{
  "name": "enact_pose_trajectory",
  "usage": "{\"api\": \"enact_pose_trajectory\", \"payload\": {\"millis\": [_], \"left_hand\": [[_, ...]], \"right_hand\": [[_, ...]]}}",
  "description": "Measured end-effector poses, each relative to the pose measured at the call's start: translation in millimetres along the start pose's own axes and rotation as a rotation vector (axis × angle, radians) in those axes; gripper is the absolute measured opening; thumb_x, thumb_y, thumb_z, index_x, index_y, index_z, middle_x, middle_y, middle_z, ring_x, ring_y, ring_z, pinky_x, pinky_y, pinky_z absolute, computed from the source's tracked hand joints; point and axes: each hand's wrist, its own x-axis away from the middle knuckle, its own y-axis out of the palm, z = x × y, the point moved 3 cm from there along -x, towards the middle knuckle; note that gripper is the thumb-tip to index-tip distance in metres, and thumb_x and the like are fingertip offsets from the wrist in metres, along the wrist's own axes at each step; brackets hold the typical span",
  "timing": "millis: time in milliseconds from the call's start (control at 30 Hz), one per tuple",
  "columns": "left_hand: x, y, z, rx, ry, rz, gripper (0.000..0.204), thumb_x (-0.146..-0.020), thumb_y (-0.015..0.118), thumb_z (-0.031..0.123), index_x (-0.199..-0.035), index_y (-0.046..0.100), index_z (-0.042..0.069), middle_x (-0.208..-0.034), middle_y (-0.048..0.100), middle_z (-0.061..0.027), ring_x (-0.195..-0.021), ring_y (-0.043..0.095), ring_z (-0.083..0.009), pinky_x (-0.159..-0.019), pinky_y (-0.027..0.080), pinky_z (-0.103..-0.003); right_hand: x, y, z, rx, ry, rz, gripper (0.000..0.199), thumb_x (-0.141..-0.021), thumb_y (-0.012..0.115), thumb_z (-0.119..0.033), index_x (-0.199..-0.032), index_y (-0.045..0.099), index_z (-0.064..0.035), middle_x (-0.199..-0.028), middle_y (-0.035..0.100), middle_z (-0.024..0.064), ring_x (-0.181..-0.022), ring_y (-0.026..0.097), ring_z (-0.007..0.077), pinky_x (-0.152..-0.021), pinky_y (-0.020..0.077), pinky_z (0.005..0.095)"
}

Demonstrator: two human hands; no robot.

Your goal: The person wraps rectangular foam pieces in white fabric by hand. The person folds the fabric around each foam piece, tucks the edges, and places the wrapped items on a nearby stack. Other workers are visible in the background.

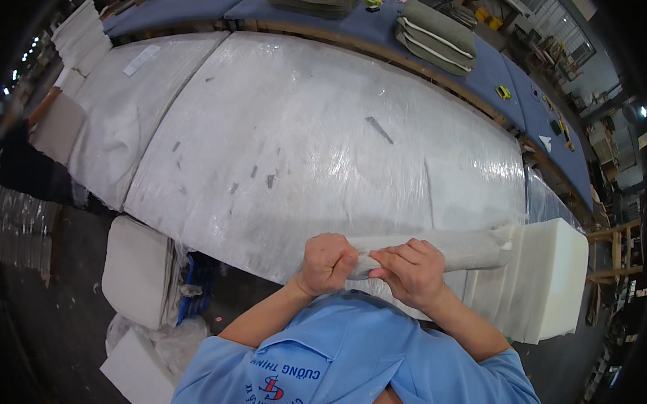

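Observation:
A long tube-like piece of pale grey fabric (455, 250) runs along the near edge of the plastic-wrapped table (305, 129). At its left end my left hand (326, 262) is closed in a fist around the cloth. Close beside it, my right hand (411, 269) pinches the same end between thumb and fingers. Whatever is inside the fabric is hidden. Toward the right, the fabric reaches a stack of off-white foam pieces (564, 285), partly draped in thin pale cloth, at the table's near right corner.
Blue-topped tables (487, 83) run behind, carrying folded grey-green cushions (435, 37) and a yellow tool (503, 92). Off-white pads (136, 270) stand at my left by a blue crate (197, 287). Another person's dark sleeve (32, 168) shows at far left.

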Motion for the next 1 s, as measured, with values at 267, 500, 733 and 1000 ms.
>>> {"api": "enact_pose_trajectory", "payload": {"millis": [267,500,733,1000], "left_hand": [[5,-4,17,0.084,-0.129,0.064,0.042,-0.104,0.065,0.037,-0.123,0.065,0.0,-0.108,0.069,-0.0177,-0.096,0.069,-0.0327,-0.083,0.054,-0.04],[18,4,2,-0.021,-0.139,0.071,0.033,-0.106,0.062,0.032,-0.096,0.069,0.001,-0.088,0.07,-0.0144,-0.076,0.066,-0.0253,-0.067,0.051,-0.039],[28,5,-14,0.306,-0.439,0.111,0.029,-0.106,0.063,0.03,-0.104,0.068,0.001,-0.094,0.07,-0.0091,-0.086,0.066,-0.0175,-0.077,0.051,-0.034],[41,-6,12,0.27,-0.235,-0.144,0.055,-0.106,0.064,0.03,-0.151,0.048,0.003,-0.148,0.053,-0.0147,-0.134,0.052,-0.0236,-0.112,0.041,-0.038]], "right_hand": [[-13,-1,13,0.004,0.004,-0.035,0.031,-0.084,0.083,-0.035,-0.104,0.08,-0.0125,-0.083,0.072,-0.001,-0.068,0.06,0.0188,-0.064,0.0462,0.0331],[-2,-1,0,0.022,-0.001,-0.003,0.023,-0.087,0.081,-0.034,-0.101,0.078,-0.0154,-0.079,0.067,-0.0032,-0.071,0.061,0.0182,-0.064,0.0454,0.0347],[3,-1,2,0.005,0.053,-0.027,0.021,-0.088,0.079,-0.034,-0.101,0.078,-0.0175,-0.08,0.066,-0.0039,-0.074,0.061,0.0182,-0.067,0.0448,0.0358],[11,-3,-2,0.031,0.022,0.034,0.024,-0.088,0.08,-0.036,-0.104,0.078,-0.0184,-0.081,0.066,-0.0043,-0.075,0.061,0.0179,-0.069,0.0443,0.0355]]}}
